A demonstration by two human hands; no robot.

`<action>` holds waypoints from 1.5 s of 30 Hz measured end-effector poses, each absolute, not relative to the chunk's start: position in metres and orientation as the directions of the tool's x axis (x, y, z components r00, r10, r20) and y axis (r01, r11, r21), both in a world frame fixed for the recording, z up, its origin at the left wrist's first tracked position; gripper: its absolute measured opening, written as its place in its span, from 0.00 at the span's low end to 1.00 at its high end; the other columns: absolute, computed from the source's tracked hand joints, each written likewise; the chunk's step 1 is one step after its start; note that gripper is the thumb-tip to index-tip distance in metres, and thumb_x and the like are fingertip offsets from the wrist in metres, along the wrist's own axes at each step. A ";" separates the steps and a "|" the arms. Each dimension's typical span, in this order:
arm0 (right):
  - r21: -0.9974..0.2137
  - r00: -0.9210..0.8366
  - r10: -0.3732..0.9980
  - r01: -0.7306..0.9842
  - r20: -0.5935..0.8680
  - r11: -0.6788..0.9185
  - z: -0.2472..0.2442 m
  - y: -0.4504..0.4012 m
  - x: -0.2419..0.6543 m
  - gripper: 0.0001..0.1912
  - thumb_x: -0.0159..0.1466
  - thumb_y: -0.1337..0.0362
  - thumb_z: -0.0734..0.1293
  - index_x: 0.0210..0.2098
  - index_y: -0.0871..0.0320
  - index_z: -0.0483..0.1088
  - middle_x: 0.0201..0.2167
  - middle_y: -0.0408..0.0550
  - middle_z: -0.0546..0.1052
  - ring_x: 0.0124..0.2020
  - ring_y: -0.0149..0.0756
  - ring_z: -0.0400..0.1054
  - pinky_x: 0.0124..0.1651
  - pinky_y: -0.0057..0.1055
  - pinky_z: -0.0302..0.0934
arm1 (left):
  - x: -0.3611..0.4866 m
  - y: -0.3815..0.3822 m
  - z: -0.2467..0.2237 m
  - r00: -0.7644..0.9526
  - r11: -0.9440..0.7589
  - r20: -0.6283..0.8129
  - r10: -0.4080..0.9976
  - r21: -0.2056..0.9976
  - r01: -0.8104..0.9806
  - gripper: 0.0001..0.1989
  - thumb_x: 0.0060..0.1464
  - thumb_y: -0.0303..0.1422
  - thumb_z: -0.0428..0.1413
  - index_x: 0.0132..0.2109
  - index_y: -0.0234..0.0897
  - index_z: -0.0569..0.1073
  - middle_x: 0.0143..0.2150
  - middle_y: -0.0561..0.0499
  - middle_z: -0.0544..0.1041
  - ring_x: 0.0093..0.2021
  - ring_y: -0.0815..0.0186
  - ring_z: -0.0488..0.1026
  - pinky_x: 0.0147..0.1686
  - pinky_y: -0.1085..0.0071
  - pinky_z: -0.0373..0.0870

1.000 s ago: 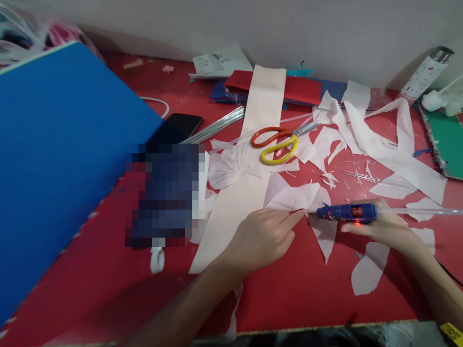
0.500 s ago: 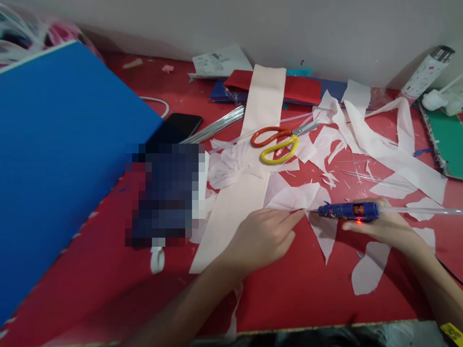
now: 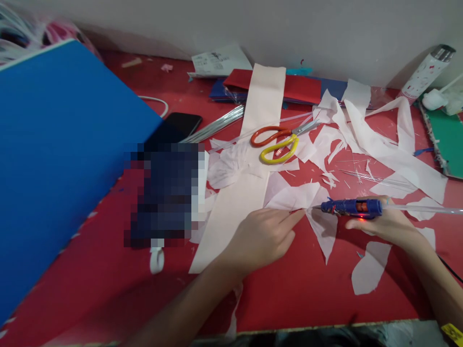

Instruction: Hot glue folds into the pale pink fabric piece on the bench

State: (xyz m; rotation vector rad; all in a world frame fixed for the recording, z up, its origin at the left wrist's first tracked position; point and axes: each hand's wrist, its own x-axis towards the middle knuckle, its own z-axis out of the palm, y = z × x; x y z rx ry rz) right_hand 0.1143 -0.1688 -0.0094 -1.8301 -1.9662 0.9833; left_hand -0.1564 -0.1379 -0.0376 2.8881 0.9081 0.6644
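My right hand [image 3: 387,226] grips a blue glue gun [image 3: 352,207] with a red light lit; a clear glue stick [image 3: 423,209] pokes out of its back. The nozzle points left at a pale pink paper cutout [image 3: 296,197] on the red table [image 3: 289,289]. My left hand [image 3: 262,238] lies flat on a long pink paper strip [image 3: 249,173], its index finger stretched toward the nozzle tip and pressing the cutout's edge.
Orange-and-yellow scissors [image 3: 278,140] lie behind the cutout among several paper scraps [image 3: 379,149]. A large blue sheet [image 3: 54,154] fills the left. A black phone [image 3: 177,127], red and blue paper stack [image 3: 289,86], a white bottle [image 3: 425,72] and green board [image 3: 448,140] ring the back.
The glue gun and my right hand have slid slightly to the right, away from the cutout. My left hand has stayed put.
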 end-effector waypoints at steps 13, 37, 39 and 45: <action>-0.622 -0.048 0.940 0.760 -0.339 -0.186 0.001 -0.168 0.111 0.19 0.50 0.47 0.69 0.22 0.58 0.70 0.13 0.37 0.58 0.17 0.26 0.51 0.17 0.24 0.46 | -0.157 -0.137 -0.037 0.743 -0.833 0.386 0.547 0.163 0.529 0.19 0.53 0.25 0.42 0.44 0.32 0.75 0.29 0.50 0.79 0.28 0.65 0.76 0.26 0.70 0.71; -0.575 0.100 0.951 0.776 -0.294 -0.260 0.002 -0.170 0.113 0.18 0.48 0.48 0.70 0.21 0.58 0.69 0.17 0.42 0.69 0.18 0.29 0.59 0.19 0.26 0.55 | -0.156 -0.138 -0.035 0.739 -0.829 0.384 0.553 0.168 0.533 0.19 0.53 0.25 0.42 0.44 0.33 0.75 0.30 0.50 0.80 0.28 0.65 0.76 0.26 0.70 0.72; -0.581 0.096 0.957 0.776 -0.273 -0.243 0.001 -0.170 0.115 0.18 0.49 0.48 0.70 0.23 0.58 0.70 0.18 0.43 0.70 0.19 0.31 0.61 0.20 0.26 0.56 | -0.156 -0.137 -0.034 0.740 -0.831 0.385 0.551 0.169 0.530 0.19 0.53 0.25 0.42 0.44 0.32 0.75 0.30 0.50 0.80 0.28 0.65 0.76 0.26 0.70 0.71; -0.541 0.136 0.942 0.789 -0.308 -0.291 0.000 -0.168 0.116 0.20 0.48 0.46 0.69 0.18 0.57 0.66 0.15 0.43 0.69 0.18 0.32 0.62 0.17 0.26 0.53 | -0.155 -0.137 -0.034 0.740 -0.836 0.398 0.542 0.165 0.524 0.19 0.53 0.24 0.42 0.44 0.31 0.75 0.31 0.49 0.80 0.28 0.64 0.76 0.26 0.70 0.72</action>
